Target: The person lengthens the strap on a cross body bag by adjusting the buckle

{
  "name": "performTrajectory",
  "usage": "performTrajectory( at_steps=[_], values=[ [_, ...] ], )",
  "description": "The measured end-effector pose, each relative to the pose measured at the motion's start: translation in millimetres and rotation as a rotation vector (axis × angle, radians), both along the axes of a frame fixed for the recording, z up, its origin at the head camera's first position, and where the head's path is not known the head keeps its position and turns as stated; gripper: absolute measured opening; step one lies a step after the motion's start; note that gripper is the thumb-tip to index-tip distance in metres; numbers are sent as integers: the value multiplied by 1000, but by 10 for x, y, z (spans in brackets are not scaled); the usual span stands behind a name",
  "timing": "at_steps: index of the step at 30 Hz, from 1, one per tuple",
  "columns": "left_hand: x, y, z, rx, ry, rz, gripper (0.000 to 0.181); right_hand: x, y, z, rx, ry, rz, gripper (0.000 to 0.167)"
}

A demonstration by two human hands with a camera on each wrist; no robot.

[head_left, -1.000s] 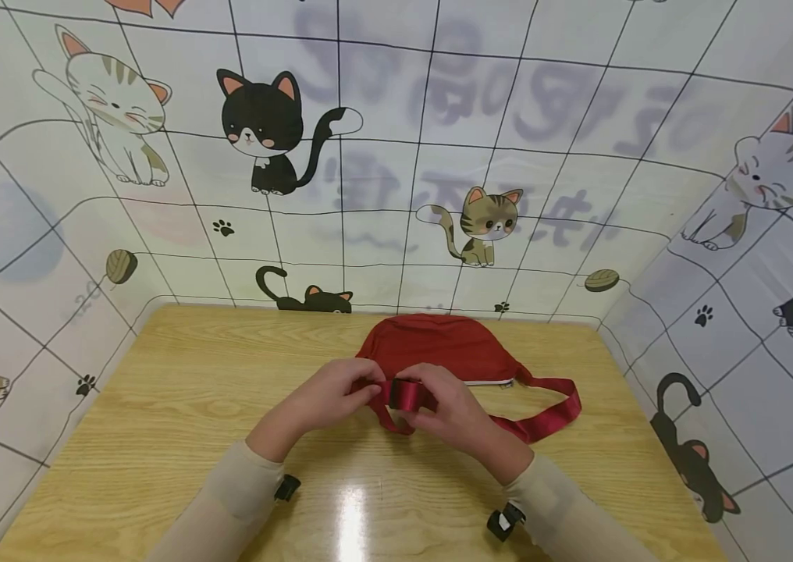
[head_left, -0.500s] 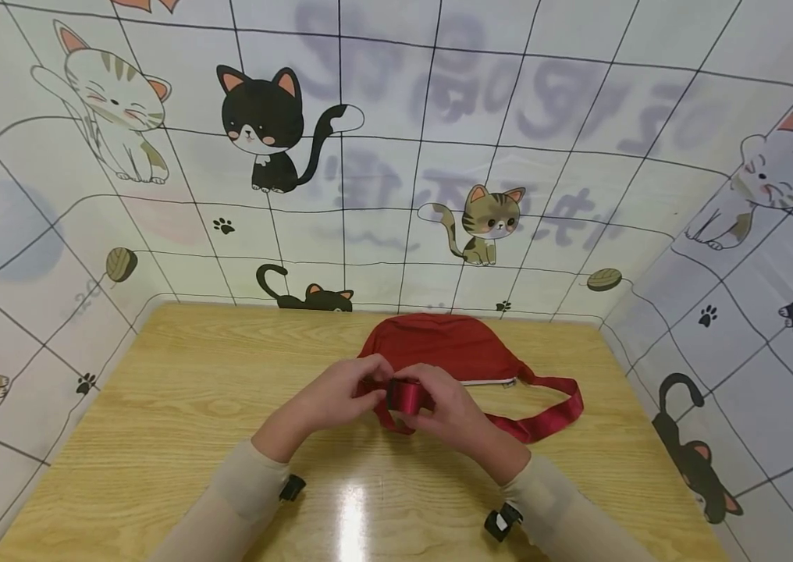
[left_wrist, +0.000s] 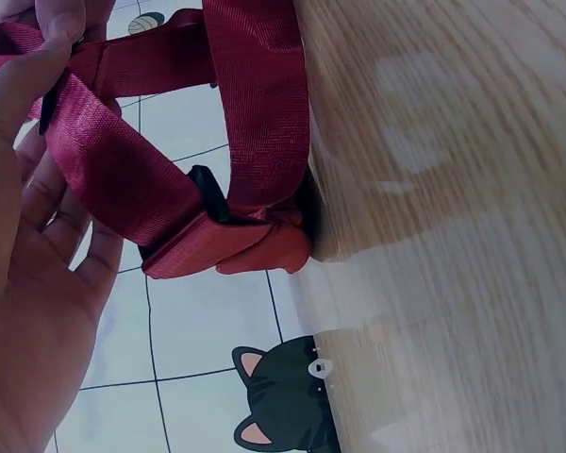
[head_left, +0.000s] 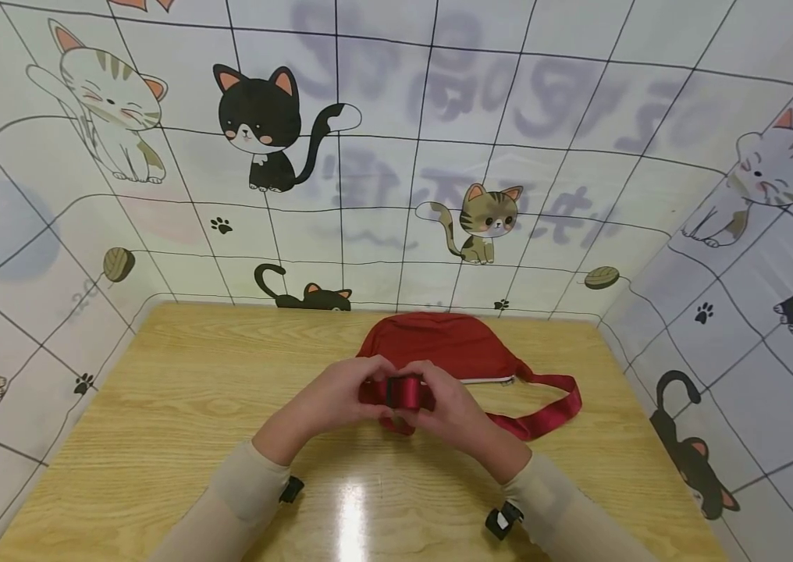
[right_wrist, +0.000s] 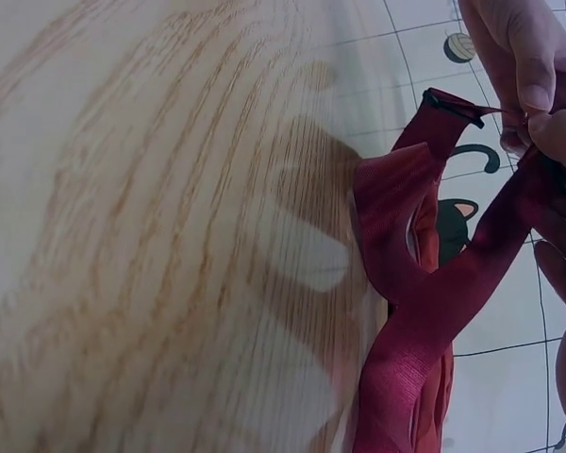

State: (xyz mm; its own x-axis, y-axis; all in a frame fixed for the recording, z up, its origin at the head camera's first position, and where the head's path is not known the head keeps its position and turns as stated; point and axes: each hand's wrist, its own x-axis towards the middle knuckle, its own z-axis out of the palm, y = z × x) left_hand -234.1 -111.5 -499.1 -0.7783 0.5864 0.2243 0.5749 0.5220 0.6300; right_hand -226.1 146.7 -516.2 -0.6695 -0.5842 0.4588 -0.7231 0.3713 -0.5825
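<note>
A red waist bag (head_left: 439,347) lies at the back of the table, its dark red strap (head_left: 408,393) raised in front of it between both hands. A black buckle (head_left: 391,393) sits on the held part of the strap. My left hand (head_left: 340,394) pinches the strap at the buckle's left side; thumb and fingers meet there in the left wrist view. From the right, my right hand (head_left: 447,407) holds a folded loop of the strap with thumb and fingers. The hands nearly touch. Another black strap fitting (left_wrist: 210,193) shows nearer the bag. Fingers partly hide the buckle.
The wooden table (head_left: 228,351) meets a wall (head_left: 382,179) printed with cats and grid lines. The strap's other stretch (head_left: 544,417) curves over the tabletop at right. A white-edged zipper (head_left: 488,381) runs along the bag's front.
My left hand has shifted slightly right, closer to my right hand, and its fingers now lie around the buckle's left side. The bag stays put.
</note>
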Motion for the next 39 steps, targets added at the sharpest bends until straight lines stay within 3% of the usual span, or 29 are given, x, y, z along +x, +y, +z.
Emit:
performTrajectory(
  at_steps=[7, 14, 20, 33, 39],
  values=[
    [11, 4, 16, -22, 29, 9, 50, 3, 13, 28, -39, -64, 41, 68],
    [14, 8, 31, -37, 34, 13, 48, -21, 3, 69, -31, 125, 37, 57],
    [10, 7, 24, -25, 52, 4, 47, -15, 12, 84, -29, 178, 36, 54],
    [-12, -46, -37, -25, 23, 27, 45, -4, 162, 79, -126, 104, 40, 53],
    [-22, -71, -58, -19, 22, 26, 44, -19, 235, 55, -151, 107, 57, 48]
  ],
)
